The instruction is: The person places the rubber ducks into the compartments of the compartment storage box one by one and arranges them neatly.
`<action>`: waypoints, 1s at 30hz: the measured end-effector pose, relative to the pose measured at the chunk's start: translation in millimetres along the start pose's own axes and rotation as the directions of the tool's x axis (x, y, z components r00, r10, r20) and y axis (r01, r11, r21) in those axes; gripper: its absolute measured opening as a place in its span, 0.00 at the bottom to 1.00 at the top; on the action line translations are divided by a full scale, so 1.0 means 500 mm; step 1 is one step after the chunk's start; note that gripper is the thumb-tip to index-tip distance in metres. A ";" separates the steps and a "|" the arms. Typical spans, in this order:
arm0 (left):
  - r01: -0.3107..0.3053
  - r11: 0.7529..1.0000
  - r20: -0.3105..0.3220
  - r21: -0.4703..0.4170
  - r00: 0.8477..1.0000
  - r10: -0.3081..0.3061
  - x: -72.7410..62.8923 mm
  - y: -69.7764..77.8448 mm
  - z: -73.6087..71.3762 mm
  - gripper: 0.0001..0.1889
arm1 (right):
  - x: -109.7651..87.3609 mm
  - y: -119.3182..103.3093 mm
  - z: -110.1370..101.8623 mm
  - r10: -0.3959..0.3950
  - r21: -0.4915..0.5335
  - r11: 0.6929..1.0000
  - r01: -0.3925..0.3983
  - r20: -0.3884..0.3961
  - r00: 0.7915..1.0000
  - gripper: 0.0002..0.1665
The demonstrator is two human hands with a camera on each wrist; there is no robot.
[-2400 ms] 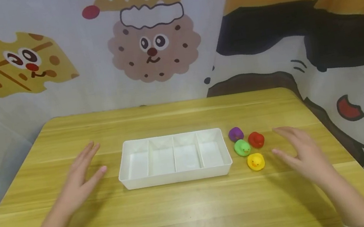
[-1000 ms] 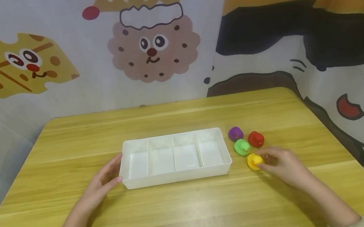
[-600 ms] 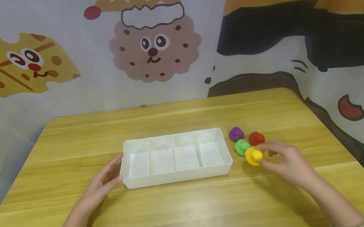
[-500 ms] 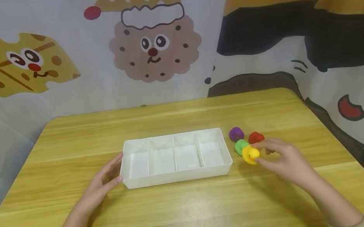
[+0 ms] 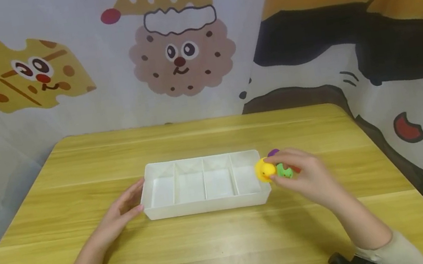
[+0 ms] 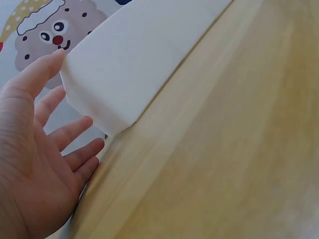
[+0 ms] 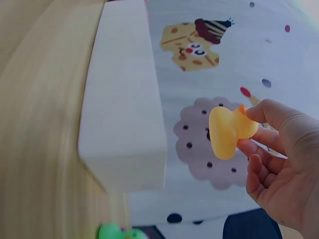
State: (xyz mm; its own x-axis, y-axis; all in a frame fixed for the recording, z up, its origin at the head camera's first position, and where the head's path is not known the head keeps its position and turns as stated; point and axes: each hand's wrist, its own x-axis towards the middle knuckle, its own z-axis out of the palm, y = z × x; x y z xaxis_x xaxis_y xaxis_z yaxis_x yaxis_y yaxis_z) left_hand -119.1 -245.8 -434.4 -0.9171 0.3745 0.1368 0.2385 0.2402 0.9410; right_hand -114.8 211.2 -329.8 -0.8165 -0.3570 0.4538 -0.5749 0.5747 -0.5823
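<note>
The left hand [image 5: 118,212], fingers loosely spread, is at the left end of the white box [image 5: 206,206], which runs lengthwise left to right. The yellow duck [image 5: 265,170] seems just above its right rim. A purple toy [image 5: 273,152], green duck [image 5: 284,171] and red toy [image 5: 297,169] are partly hidden by the right hand [image 5: 309,176], pinching the yellow duck.

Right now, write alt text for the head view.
A right hand pinches a yellow toy duck by the right end of a white four-compartment tray, the left hand at its other end. A partly hidden green duck, purple toy and red toy lie nearby.
</note>
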 end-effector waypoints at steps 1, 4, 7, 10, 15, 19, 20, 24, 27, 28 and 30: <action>-0.001 1.000 0.000 -0.001 1.000 0.001 0.000 0.000 0.000 0.31 | 0.007 -0.004 0.004 -0.009 0.011 1.000 0.009 0.004 1.000 0.20; 0.000 1.000 0.000 -0.001 1.000 0.000 0.000 -0.001 0.000 0.31 | 0.026 -0.015 0.017 -0.026 0.036 0.999 0.025 0.022 0.999 0.20; 0.001 1.000 0.001 -0.002 1.000 -0.001 0.000 -0.002 0.001 0.32 | 0.045 -0.027 0.030 -0.020 0.078 0.997 0.016 0.051 0.999 0.20; -0.001 1.000 0.003 -0.007 1.000 0.001 0.000 -0.002 0.001 0.31 | 0.065 -0.039 0.047 -0.027 0.109 0.994 0.018 0.077 0.997 0.19; 0.004 1.000 -0.002 -0.007 1.000 -0.004 0.000 0.001 0.002 0.31 | 0.097 -0.058 0.080 -0.068 0.114 0.992 0.056 0.105 0.992 0.18; 0.009 1.000 -0.003 0.002 1.000 -0.009 -0.001 0.001 0.002 0.31 | 0.120 -0.071 0.110 -0.087 0.147 0.987 0.065 0.145 0.986 0.18; 0.010 1.000 -0.002 0.002 1.000 -0.010 -0.001 0.001 0.002 0.31 | 0.125 -0.074 0.118 -0.095 0.157 0.985 0.071 0.157 0.983 0.18; 0.012 1.000 0.001 -0.002 1.000 -0.012 0.000 -0.001 0.001 0.31 | 0.147 -0.085 0.148 -0.129 0.194 0.977 0.089 0.201 0.971 0.18; 0.012 1.000 0.000 -0.002 1.000 -0.012 -0.001 -0.002 0.001 0.31 | 0.163 -0.091 0.170 -0.157 0.223 0.969 0.105 0.233 0.960 0.19; 0.014 1.000 -0.001 -0.002 1.000 -0.014 -0.001 -0.002 0.000 0.31 | 0.168 -0.093 0.177 -0.162 0.228 0.968 0.106 0.242 0.957 0.19; 0.018 1.000 -0.003 0.000 1.000 -0.018 -0.001 -0.002 0.000 0.31 | 0.178 -0.098 0.191 -0.168 0.248 0.963 0.102 0.260 0.951 0.18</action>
State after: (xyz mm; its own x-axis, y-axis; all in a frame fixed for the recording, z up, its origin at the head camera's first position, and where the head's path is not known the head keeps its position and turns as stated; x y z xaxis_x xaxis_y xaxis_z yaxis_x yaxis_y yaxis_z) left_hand -118.7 -246.2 -435.5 -0.9223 0.3671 0.1209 0.2220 0.2472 0.9432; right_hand -164.1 80.7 -325.4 -0.6934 -0.6278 0.3536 -0.6505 0.3346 -0.6818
